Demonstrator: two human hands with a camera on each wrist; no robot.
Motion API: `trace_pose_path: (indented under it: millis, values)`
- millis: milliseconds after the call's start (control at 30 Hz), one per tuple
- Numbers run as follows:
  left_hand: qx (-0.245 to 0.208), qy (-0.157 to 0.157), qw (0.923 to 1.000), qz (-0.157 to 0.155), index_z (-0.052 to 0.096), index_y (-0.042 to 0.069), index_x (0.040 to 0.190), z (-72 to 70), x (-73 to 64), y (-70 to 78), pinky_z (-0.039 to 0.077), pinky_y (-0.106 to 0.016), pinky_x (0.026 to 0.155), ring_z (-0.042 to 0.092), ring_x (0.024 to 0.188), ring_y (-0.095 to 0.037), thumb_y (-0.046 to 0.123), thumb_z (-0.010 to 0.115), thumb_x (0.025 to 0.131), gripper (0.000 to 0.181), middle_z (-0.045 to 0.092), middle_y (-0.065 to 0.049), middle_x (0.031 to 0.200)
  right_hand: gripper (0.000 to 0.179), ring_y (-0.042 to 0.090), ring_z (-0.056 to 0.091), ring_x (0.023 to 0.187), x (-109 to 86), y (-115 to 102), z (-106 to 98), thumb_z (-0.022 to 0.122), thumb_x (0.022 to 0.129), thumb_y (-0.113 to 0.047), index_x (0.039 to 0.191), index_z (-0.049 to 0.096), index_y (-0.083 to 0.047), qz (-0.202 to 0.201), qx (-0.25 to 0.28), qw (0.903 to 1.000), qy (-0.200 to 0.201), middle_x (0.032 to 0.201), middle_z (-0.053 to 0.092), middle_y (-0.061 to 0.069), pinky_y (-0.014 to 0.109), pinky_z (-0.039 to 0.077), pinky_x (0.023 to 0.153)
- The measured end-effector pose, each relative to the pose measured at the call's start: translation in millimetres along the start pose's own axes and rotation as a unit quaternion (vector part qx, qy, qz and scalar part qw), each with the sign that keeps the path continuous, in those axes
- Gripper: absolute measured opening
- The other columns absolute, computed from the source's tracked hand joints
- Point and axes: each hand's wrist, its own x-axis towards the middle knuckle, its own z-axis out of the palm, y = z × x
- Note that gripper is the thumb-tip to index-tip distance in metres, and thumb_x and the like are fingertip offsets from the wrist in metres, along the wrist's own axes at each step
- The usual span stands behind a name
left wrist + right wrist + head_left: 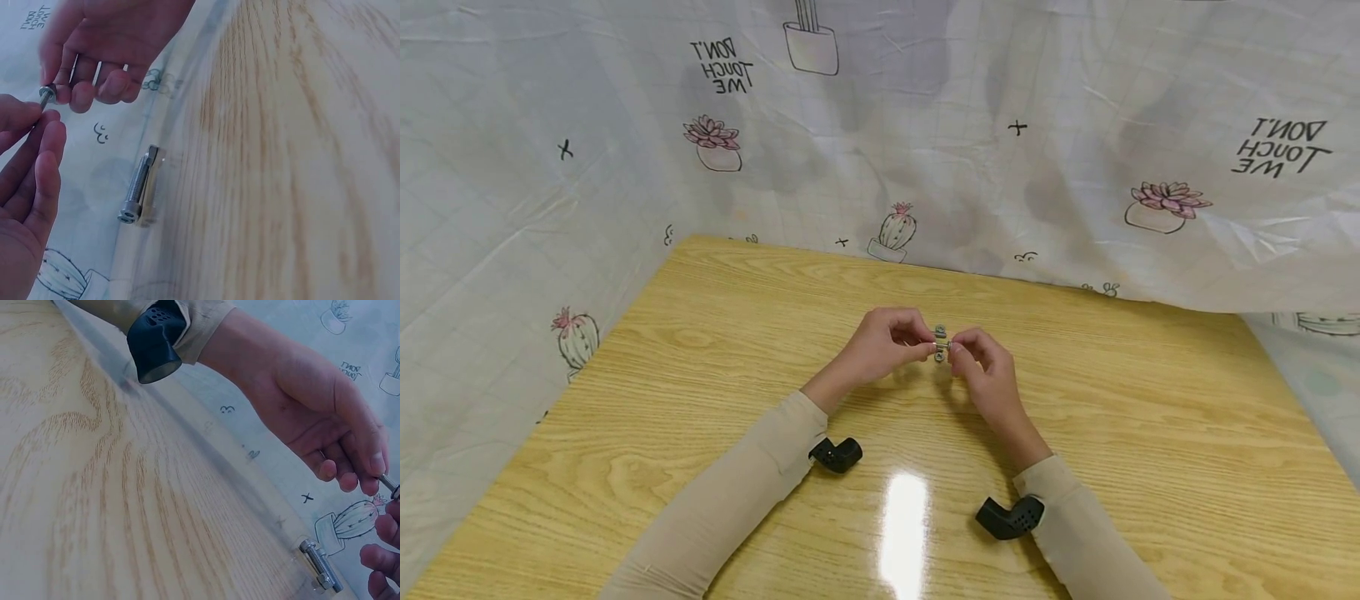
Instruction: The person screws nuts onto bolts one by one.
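In the head view my left hand [883, 343] pinches a thin metal bolt [942, 345] between thumb and fingertips, holding it level above the table. My right hand [988, 371] has its thumb and forefinger at the bolt's other end. There, in the left wrist view, sits a wider ring-shaped metal piece like a nut [47, 94], partly covered by the right fingertips. Beneath the hands, a socket-head bolt [134, 190] lies on the table, with a nut [324, 580] near its far end in the right wrist view.
The wood-grain table [760, 500] is glossy, with a bright light reflection near its front. A white printed curtain [955, 167] hangs along the back and left. Black wrist cameras [1011, 517] are worn at both beige sleeves [730, 500].
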Motion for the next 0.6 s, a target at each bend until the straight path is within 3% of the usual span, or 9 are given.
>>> trace_pose_path:
  millis: [133, 300, 433, 600]
  values:
    - [0.0, -0.014, 0.9999, -0.001, 0.071, 0.002, 0.09, 0.5, -0.3, 1.7, 0.057, -0.026, 0.071, 0.067, 0.074, -0.012, 0.006, 0.073, 0.085, 0.007, 0.069, -0.009, 0.09, 0.023, 0.029, 0.051, 0.065, 0.0, -2, 1, 0.047, 0.099, -0.002, 0.084, 0.057, 0.012, 0.001, -0.02, 0.9998, -0.002, 0.074, 0.052, 0.029, 0.028, 0.048, 0.062]
    - [0.005, -0.019, 0.9998, 0.003, 0.071, 0.002, 0.089, 1.4, 0.1, 1.1, 0.058, -0.026, 0.073, 0.067, 0.074, -0.011, 0.004, 0.072, 0.085, 0.005, 0.069, -0.009, 0.091, 0.033, 0.043, 0.046, 0.067, 0.1, -6, 2, 0.042, 0.101, -0.003, 0.076, 0.056, 0.011, 0.007, -0.043, 0.999, 0.002, 0.069, 0.051, 0.03, 0.023, 0.042, 0.058]
    - [0.006, -0.006, 1.0, 0.003, 0.071, 0.002, 0.089, 1.7, -0.4, 0.7, 0.058, -0.026, 0.073, 0.067, 0.075, -0.011, 0.003, 0.072, 0.085, 0.004, 0.069, -0.009, 0.091, 0.032, 0.043, 0.048, 0.067, 0.5, 1, 2, 0.039, 0.104, -0.007, 0.086, 0.059, 0.011, 0.005, -0.04, 0.9992, 0.005, 0.075, 0.055, 0.029, 0.027, 0.046, 0.058]
    - [0.012, 0.015, 0.9998, -0.003, 0.071, 0.002, 0.089, 0.7, -0.7, -0.2, 0.057, -0.025, 0.07, 0.066, 0.074, -0.011, 0.005, 0.073, 0.085, 0.006, 0.07, -0.009, 0.089, 0.016, 0.032, 0.054, 0.069, 2.0, 28, 1, 0.05, 0.1, -0.008, 0.107, 0.061, 0.002, -0.019, -0.006, 0.9998, 0.01, 0.092, 0.059, 0.023, 0.029, 0.052, 0.066]
